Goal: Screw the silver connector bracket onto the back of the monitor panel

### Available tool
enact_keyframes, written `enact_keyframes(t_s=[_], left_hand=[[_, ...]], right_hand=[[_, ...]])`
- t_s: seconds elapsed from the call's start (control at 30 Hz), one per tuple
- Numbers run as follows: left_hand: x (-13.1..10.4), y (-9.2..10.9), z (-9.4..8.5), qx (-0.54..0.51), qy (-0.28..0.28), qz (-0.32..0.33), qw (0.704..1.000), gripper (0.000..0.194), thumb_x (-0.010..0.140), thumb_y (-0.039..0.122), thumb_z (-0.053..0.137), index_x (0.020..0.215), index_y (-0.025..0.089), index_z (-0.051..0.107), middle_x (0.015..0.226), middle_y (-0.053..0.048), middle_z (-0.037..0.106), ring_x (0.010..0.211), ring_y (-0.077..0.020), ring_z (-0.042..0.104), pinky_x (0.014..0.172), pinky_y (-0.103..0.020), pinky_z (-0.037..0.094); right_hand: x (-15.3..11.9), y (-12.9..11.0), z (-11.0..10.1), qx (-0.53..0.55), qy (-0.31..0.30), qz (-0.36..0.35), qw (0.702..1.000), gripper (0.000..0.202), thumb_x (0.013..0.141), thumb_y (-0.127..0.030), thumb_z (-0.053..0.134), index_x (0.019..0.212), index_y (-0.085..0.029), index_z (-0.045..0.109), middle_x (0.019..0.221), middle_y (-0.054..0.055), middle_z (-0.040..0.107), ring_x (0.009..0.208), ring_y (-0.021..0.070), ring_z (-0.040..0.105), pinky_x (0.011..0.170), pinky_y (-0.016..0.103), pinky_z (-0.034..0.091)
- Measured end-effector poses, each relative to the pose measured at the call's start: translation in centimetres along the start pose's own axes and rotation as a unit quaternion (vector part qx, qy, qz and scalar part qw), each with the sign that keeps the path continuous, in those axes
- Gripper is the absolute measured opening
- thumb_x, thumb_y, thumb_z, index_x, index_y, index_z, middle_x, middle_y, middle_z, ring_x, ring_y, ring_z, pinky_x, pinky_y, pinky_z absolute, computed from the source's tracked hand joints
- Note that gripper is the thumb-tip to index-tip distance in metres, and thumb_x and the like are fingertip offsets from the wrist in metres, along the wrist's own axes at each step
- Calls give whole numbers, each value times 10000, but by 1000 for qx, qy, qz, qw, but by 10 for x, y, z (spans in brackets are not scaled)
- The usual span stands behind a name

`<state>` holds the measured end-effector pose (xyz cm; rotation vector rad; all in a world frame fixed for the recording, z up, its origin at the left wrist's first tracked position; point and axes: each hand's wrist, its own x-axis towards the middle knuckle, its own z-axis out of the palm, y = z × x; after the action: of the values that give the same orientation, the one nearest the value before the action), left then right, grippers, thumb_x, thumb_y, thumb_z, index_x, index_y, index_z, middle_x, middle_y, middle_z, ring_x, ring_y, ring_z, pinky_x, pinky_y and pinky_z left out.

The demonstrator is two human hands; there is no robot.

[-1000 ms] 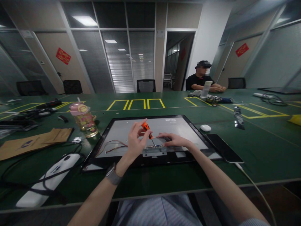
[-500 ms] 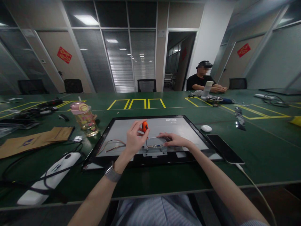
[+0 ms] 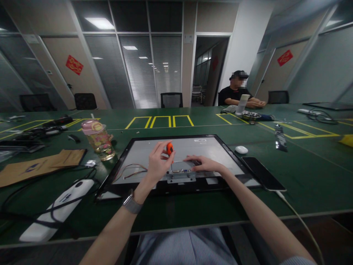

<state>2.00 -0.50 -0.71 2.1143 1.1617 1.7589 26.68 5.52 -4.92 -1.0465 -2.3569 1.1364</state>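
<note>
My left hand [image 3: 160, 162] is closed around the orange and black handle of a screwdriver [image 3: 170, 148]. The screwdriver stands upright, and its thin shaft points down at the left end of a metal bracket [image 3: 181, 177] with connector ports. With fingers stretched out, my right hand [image 3: 205, 164] rests over the right side of the bracket and the board behind it; its fingertips touch there. Both lie on the grey back of a black-framed display panel [image 3: 146, 149], flat on the table. Thin wires [image 3: 132, 167] run across the panel left of my left hand. My fingers partly hide the board.
Left of the panel are a pink-lidded bottle [image 3: 97, 141], a white power strip [image 3: 59, 209] with black cables and a brown paper envelope [image 3: 41, 167]. On the right lie a phone [image 3: 263, 173] on a cable and a white case [image 3: 241, 149]. A person [image 3: 235, 92] sits across the table.
Both hands and the screwdriver keep almost the same position on the panel. The whole view has shifted very slightly.
</note>
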Motion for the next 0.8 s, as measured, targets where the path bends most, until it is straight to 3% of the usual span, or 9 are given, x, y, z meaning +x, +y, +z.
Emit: enact_keyframes(t_s=[0.23, 0.43, 0.53, 0.6, 0.7, 0.8], left_hand=[[0, -2, 1, 8, -6, 3, 1000, 301, 841, 232, 635, 1137, 194, 603, 1019, -34, 591, 652, -59, 617, 495, -130, 558], [-2, -6, -1, 39, -4, 22, 999, 221, 864, 302, 628, 1050, 195, 575, 895, -15, 613, 719, -107, 623, 625, -210, 565], [-1, -5, -3, -25, -18, 2, 1000, 170, 947, 278, 492, 1060, 187, 580, 998, -68, 659, 862, -149, 657, 760, -272, 560], [0, -5, -2, -91, -27, -22, 995, 189, 963, 277, 465, 1080, 180, 578, 1009, -76, 663, 838, -149, 666, 787, -295, 551], [2, -4, -1, -121, -24, -37, 992, 186, 924, 288, 550, 1073, 187, 598, 881, -29, 617, 746, -136, 640, 735, -280, 535], [4, -1, -3, -46, -4, 1, 999, 143, 860, 290, 644, 966, 202, 681, 823, -5, 548, 751, -135, 576, 769, -283, 505]], right_hand=[[-1, -3, 0, 7, -2, 6, 1000, 656, 776, -492, 700, 1360, -232, 551, 1542, 107, 393, 1438, 320, 328, 1180, 487, 234], [-1, -5, 0, 10, -4, -3, 1000, 666, 776, -522, 696, 1356, -227, 555, 1518, 101, 434, 1443, 318, 318, 1185, 486, 230], [-2, -6, -1, 2, -1, -4, 1000, 675, 776, -536, 691, 1356, -217, 556, 1516, 111, 434, 1429, 331, 342, 1184, 496, 227], [-2, -6, -1, -2, 0, -1, 1000, 678, 775, -532, 692, 1357, -213, 555, 1519, 118, 428, 1427, 335, 345, 1182, 499, 228], [-2, -7, -1, 0, -3, 0, 1000, 653, 785, -501, 687, 1361, -226, 550, 1522, 108, 426, 1439, 324, 325, 1181, 500, 226], [-2, -6, -1, 3, -4, -7, 1000, 630, 792, -479, 684, 1356, -228, 555, 1502, 97, 458, 1443, 311, 321, 1188, 489, 214]])
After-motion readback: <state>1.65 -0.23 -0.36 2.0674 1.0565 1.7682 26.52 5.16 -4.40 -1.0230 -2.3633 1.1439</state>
